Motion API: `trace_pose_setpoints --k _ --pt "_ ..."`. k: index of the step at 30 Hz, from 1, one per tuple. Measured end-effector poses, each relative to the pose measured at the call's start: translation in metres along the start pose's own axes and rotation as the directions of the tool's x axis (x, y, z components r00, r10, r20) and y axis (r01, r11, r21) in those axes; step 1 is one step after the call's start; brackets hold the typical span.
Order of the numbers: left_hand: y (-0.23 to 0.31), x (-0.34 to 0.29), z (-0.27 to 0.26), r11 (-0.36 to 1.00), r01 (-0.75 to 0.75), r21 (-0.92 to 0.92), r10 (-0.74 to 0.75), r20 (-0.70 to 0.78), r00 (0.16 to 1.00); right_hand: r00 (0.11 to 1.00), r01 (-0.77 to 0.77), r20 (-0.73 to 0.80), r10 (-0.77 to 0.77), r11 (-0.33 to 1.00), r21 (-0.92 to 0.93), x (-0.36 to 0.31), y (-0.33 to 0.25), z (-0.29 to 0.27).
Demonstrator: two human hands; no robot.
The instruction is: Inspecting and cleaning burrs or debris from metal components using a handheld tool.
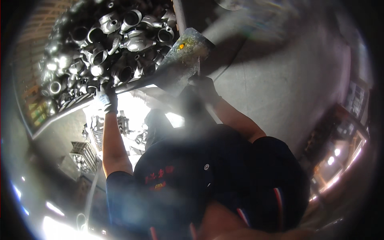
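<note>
My left hand (106, 100), in a pale glove, is at the near edge of a large bin (80, 103) heaped with grey metal pipe fittings (136, 43). Its fingers bend in among dark fittings at the rim; glare and shadow hide what they grip. To the right, my right hand (205, 87), in a dark glove, is closed around a thin, straight metal tool (199, 66) whose narrow end points away from me. Just beyond that tool lies a worn flat metal plate (188, 50) with a small yellow-orange spot, beside the bin's corner.
Below my left forearm, strong light falls on a crate (96, 134) with more metal parts around it. A smaller wire crate (83, 156) of parts stands farther left. Grey floor (276, 88) spreads to the right, with a rack-like structure (340, 148) at the far right.
</note>
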State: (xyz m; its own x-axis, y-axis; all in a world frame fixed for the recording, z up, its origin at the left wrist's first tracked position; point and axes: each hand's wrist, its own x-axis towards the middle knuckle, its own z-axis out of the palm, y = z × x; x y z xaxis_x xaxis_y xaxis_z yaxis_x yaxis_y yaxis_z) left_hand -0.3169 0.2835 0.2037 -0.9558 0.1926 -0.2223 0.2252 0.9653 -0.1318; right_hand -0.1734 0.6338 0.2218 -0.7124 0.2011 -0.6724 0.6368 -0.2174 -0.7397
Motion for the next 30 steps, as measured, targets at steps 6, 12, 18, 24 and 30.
trace_pose_setpoints --k 6,12,18,24,30 --pt "-0.020 -0.005 0.024 0.996 -0.057 0.073 0.060 -0.042 0.997 0.994 -0.097 0.053 0.095 0.994 0.048 0.005 -0.006 -0.004" --pt "-0.046 -0.014 0.071 0.996 0.067 0.061 -0.060 -0.110 0.992 0.984 -0.127 0.129 0.126 0.992 -0.005 0.005 -0.030 -0.001" --pt "-0.005 -0.002 0.012 0.987 0.014 0.159 -0.005 -0.058 0.998 0.922 -0.359 0.195 0.335 0.928 0.101 0.010 -0.027 -0.016" --pt "-0.004 -0.001 0.015 1.000 -0.008 -0.002 0.007 -0.303 0.953 0.935 0.326 0.244 -0.259 0.899 -0.292 0.016 -0.009 -0.025" --pt "0.021 -0.019 0.013 0.974 0.227 -0.007 -0.202 -0.484 0.851 0.940 0.034 0.342 0.006 0.993 -0.109 0.027 -0.013 -0.044"
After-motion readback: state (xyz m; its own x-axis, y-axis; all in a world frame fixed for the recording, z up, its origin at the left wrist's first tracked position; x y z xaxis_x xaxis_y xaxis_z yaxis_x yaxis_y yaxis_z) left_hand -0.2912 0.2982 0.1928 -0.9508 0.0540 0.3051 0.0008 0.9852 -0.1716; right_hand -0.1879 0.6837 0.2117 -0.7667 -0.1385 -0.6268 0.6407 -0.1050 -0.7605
